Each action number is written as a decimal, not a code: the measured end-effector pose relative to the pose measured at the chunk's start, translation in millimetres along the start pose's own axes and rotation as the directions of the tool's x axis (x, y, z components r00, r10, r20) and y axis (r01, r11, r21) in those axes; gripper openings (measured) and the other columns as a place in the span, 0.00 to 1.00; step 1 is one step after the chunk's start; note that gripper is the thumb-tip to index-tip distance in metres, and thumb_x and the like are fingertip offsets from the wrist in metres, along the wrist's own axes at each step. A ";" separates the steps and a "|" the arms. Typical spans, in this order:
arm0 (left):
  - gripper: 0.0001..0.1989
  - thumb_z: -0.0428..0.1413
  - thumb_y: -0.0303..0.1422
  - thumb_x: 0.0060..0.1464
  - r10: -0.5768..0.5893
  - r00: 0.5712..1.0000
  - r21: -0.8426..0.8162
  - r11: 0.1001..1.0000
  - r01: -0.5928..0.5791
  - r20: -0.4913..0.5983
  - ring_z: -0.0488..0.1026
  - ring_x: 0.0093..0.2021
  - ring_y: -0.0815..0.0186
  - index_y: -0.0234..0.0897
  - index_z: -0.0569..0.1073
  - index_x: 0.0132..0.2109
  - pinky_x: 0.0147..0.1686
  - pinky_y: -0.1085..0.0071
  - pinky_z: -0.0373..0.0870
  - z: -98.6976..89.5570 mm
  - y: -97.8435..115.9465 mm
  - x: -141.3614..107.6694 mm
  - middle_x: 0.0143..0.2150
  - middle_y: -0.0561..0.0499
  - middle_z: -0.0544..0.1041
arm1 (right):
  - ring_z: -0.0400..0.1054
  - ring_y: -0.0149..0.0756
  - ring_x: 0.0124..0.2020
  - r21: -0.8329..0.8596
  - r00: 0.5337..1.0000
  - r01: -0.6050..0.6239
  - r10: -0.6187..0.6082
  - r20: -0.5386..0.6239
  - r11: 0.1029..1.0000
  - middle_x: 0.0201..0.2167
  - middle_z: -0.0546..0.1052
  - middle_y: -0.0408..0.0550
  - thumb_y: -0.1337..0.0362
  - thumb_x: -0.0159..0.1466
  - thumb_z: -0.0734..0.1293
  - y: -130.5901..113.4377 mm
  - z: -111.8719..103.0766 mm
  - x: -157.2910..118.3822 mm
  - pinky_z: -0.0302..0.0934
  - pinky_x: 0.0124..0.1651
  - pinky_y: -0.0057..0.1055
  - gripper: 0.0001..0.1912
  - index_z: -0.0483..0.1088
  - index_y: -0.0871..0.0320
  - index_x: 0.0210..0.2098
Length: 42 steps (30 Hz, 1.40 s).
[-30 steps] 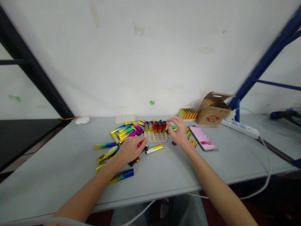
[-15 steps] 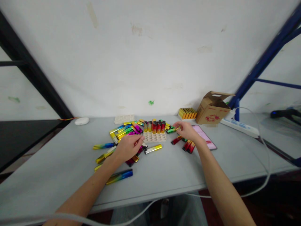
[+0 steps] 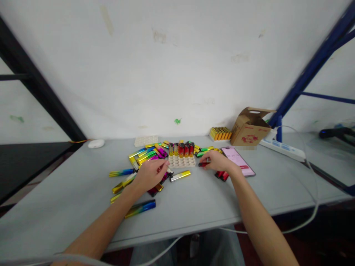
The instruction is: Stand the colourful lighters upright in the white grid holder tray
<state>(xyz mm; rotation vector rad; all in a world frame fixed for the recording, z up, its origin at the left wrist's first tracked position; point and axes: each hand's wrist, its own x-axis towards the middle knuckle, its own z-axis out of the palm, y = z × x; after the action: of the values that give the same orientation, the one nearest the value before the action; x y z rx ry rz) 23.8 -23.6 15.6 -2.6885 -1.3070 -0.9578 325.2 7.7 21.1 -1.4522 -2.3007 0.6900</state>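
Note:
A pale tray with round holes (image 3: 182,162) lies at the middle of the desk. Several red and yellow-silver lighters (image 3: 186,149) stand upright in its rear rows. My right hand (image 3: 215,161) is right of the tray, its fingers closed on a dark red lighter (image 3: 203,163). At the tray's left edge, my left hand (image 3: 151,173) is closed with fingertips together; something reddish shows between its fingers, too small to name. Loose coloured lighters (image 3: 146,154) lie around and behind my left hand. A yellow and silver lighter (image 3: 180,176) lies in front of the tray.
A phone (image 3: 238,161) lies beside my right wrist, with red lighters (image 3: 222,175) nearby. Farther back are a filled tray of yellow lighters (image 3: 220,133), an open cardboard box (image 3: 251,129) and a power strip (image 3: 285,149). An empty tray (image 3: 146,140) and white case (image 3: 96,143) are left.
My right hand has come down and slightly left from the green lighters to the dark red lighter, which it now grips. My left hand has hardly moved.

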 end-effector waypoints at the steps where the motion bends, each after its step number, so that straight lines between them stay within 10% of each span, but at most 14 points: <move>1: 0.20 0.44 0.36 0.63 -0.001 1.000 0.004 1.000 0.001 0.002 0.69 0.24 0.67 0.37 0.71 0.26 0.28 0.72 0.60 0.1 -0.2 -0.1 0.22 0.52 0.73 | 0.68 0.35 0.30 0.030 1.000 0.028 -0.028 0.000 0.999 0.28 0.77 0.43 0.70 0.48 0.71 -2.0 -0.1 -0.2 0.60 0.36 0.29 0.08 0.77 0.59 0.29; 9: 0.19 0.43 0.36 0.64 0.011 1.000 0.001 1.000 -0.011 0.006 0.70 0.26 0.67 0.37 0.72 0.28 0.29 0.72 0.60 0.1 -0.3 -0.3 0.24 0.52 0.75 | 0.65 0.33 0.32 0.553 0.979 0.189 -0.196 -0.046 0.812 0.29 0.72 0.44 0.51 0.59 0.68 -34.0 8.5 0.4 0.60 0.39 0.30 0.17 0.70 0.60 0.29; 14: 0.19 0.44 0.36 0.63 0.003 1.000 -0.003 1.000 -0.003 0.023 0.69 0.26 0.67 0.37 0.71 0.27 0.29 0.72 0.59 0.8 -1.3 -0.4 0.23 0.52 0.74 | 0.68 0.33 0.33 0.918 0.992 0.055 -0.125 -0.006 0.392 0.34 0.72 0.45 0.46 0.59 0.67 -54.0 26.7 4.3 0.64 0.39 0.33 0.19 0.65 0.55 0.34; 20: 0.19 0.44 0.36 0.64 0.009 1.000 0.013 1.000 -0.010 0.028 0.68 0.25 0.68 0.37 0.69 0.26 0.28 0.72 0.58 3.5 -2.4 -1.0 0.22 0.52 0.72 | 0.55 0.24 0.20 0.989 0.997 0.020 -0.080 -0.008 0.146 0.23 0.61 0.36 0.54 0.58 0.70 -65.0 39.8 7.7 0.48 0.19 0.18 0.17 0.65 0.55 0.41; 25: 0.19 0.44 0.36 0.64 0.017 0.999 0.028 0.999 -0.018 0.035 0.68 0.25 0.68 0.37 0.68 0.26 0.28 0.72 0.57 5.1 -3.2 -1.9 0.22 0.52 0.72 | 0.42 0.24 0.16 0.984 0.979 -0.177 -0.098 0.176 -0.006 0.17 0.52 0.35 0.43 0.61 0.60 -62.2 40.8 12.9 0.37 0.16 0.20 0.23 0.63 0.58 0.28; 42: 0.19 0.44 0.37 0.63 0.026 0.999 0.055 0.998 -0.028 0.036 0.68 0.25 0.68 0.38 0.71 0.27 0.28 0.72 0.57 4.9 -1.3 -2.4 0.22 0.52 0.73 | 0.34 0.24 0.15 0.957 0.965 -0.246 -0.133 0.227 -0.151 0.12 0.45 0.34 0.39 0.62 0.53 -61.2 42.6 13.5 0.35 0.14 0.22 0.31 0.47 0.56 0.16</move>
<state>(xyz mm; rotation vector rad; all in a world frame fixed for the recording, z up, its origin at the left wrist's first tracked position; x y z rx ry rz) 24.3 -23.2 10.0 -2.6861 -1.2801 -0.8625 252.0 -11.7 20.6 -0.5246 -0.8463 2.1399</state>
